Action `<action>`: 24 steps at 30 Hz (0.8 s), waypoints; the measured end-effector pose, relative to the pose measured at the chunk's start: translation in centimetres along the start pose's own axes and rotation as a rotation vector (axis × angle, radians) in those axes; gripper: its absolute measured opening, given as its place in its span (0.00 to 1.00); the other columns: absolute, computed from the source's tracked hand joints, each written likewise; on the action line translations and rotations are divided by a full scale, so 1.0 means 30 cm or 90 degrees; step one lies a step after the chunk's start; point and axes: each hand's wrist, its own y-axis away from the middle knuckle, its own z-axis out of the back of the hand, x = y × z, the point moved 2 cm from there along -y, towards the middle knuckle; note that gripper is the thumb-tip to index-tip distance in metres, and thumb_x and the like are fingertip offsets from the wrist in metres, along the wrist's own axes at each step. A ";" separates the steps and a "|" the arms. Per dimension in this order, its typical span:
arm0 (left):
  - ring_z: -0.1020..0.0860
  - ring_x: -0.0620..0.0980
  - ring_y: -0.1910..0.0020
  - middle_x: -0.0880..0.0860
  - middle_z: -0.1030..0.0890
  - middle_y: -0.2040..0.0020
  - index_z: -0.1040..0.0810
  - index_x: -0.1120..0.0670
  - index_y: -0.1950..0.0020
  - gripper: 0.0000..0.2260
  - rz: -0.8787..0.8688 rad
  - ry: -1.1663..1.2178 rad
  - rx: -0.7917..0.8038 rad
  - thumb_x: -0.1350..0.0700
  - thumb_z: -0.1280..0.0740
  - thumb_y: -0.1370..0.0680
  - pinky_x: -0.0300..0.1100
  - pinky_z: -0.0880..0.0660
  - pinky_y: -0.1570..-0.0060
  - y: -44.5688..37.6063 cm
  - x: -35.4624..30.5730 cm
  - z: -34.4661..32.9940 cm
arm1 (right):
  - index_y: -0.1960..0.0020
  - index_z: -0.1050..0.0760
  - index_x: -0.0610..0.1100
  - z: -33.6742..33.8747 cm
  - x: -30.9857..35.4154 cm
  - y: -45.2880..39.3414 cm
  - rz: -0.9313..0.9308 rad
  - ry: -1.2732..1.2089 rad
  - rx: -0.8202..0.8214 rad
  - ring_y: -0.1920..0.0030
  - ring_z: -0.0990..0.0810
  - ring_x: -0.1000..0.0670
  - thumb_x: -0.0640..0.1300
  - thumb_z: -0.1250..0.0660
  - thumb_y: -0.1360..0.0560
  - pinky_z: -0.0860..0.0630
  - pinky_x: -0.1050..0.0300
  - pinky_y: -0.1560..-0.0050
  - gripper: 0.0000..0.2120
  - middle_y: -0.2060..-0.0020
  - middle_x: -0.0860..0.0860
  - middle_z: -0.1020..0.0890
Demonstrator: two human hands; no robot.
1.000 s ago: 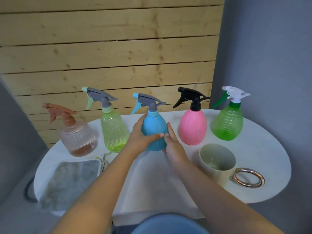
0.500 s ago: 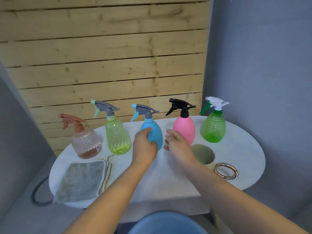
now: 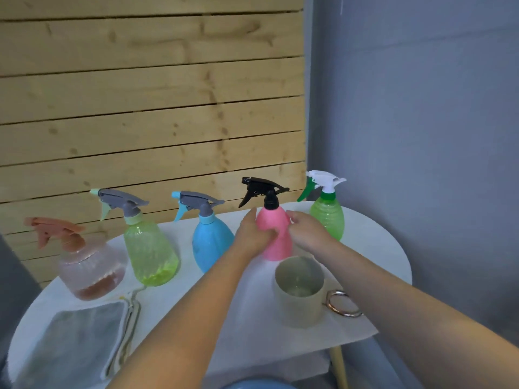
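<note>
Five spray bottles stand in a row on the white table [image 3: 373, 248]: from the left, the peach bottle [image 3: 90, 265], the yellow-green bottle [image 3: 150, 254], the blue bottle [image 3: 210, 245], the pink bottle [image 3: 276, 237] and the green bottle [image 3: 328, 217]. My left hand [image 3: 252, 234] wraps the pink bottle's left side with the thumb across its front. My right hand [image 3: 309, 231] curls round its right side, and the bottle stands upright between them, just behind the beige mug [image 3: 299, 299].

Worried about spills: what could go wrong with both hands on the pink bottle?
The ring-handled beige mug stands in front of the pink egg-shaped plastic spray bottle; pulled nearer, the bottle could topple the mug. The right hand, beside the green ribbed spray bottle, might nudge that over.
</note>
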 end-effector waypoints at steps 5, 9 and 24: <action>0.25 0.52 0.43 0.50 0.24 0.42 0.34 0.50 0.33 0.26 -0.052 -0.001 -0.007 0.57 0.28 0.29 0.44 0.26 0.51 -0.037 0.025 -0.042 | 0.40 0.23 0.44 -0.004 -0.019 -0.040 0.006 -0.047 -0.020 0.44 0.23 0.44 0.34 0.42 0.27 0.27 0.53 0.45 0.19 0.44 0.45 0.20; 0.25 0.51 0.51 0.49 0.24 0.49 0.33 0.46 0.44 0.20 -0.131 0.013 -0.050 0.61 0.28 0.29 0.49 0.25 0.49 0.003 -0.004 -0.031 | 0.42 0.21 0.47 0.032 -0.022 0.001 0.014 -0.122 -0.059 0.45 0.22 0.46 0.32 0.39 0.31 0.27 0.53 0.45 0.21 0.46 0.48 0.18; 0.26 0.51 0.42 0.49 0.29 0.38 0.37 0.42 0.32 0.41 -0.166 -0.121 -0.235 0.42 0.22 0.41 0.43 0.29 0.50 0.683 -0.121 0.211 | 0.60 0.20 0.51 0.096 0.205 0.597 0.167 -0.342 -0.106 0.65 0.23 0.59 0.50 0.32 0.27 0.28 0.65 0.62 0.05 0.68 0.59 0.21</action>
